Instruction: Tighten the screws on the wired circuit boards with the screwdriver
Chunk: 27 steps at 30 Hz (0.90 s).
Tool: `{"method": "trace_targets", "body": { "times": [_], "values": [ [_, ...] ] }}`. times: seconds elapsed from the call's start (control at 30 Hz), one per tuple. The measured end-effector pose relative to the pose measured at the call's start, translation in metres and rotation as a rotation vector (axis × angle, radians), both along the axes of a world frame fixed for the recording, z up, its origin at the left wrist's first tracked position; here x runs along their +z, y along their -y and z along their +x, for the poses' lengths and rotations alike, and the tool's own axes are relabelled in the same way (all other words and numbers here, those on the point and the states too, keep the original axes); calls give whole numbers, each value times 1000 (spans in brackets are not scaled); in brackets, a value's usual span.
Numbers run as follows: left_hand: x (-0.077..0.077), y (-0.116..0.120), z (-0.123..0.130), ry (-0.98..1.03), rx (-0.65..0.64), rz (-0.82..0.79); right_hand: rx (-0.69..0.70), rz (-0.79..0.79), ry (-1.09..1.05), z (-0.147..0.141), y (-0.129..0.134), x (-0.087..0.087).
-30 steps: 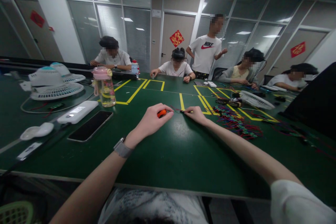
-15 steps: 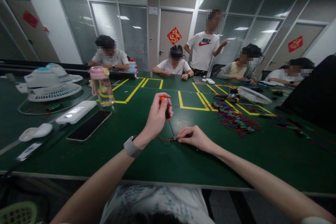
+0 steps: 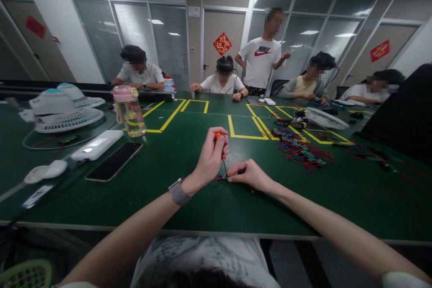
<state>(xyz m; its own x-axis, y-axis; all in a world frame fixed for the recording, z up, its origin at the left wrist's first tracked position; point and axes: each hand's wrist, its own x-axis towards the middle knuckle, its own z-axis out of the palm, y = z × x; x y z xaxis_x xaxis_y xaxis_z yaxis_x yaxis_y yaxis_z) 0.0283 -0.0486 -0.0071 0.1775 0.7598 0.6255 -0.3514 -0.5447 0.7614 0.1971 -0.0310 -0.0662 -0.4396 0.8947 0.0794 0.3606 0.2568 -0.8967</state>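
My left hand (image 3: 213, 153) is wrapped round the handle of an orange and black screwdriver (image 3: 218, 136). The shaft points down, its tip at a small green circuit board (image 3: 223, 177) on the table. Red wire runs from the board's left side, partly behind my left wrist. My right hand (image 3: 248, 174) pinches the board's right edge between thumb and fingers, resting on the tabletop. Fingers hide part of the board, and the exact contact of the tip is too small to make out.
On the green table (image 3: 189, 216), a phone (image 3: 114, 161), a white power bank (image 3: 97, 145), a pink-lidded bottle (image 3: 130, 110) and fans (image 3: 69, 114) stand left. Several wired circuit boards (image 3: 302, 148) lie to the right, near another fan (image 3: 326, 118). Several people are across the table.
My left hand has come lower and to the right with the screwdriver, which now stands more upright. My right hand stays at the board, almost unmoved.
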Motion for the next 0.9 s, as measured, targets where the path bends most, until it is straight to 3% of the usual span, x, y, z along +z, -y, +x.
{"method": "trace_targets", "body": {
  "times": [0.9],
  "values": [
    [-6, 4, 3, -78, 8, 71, -47, -50, -2, -2, 3, 2]
  ]
}}
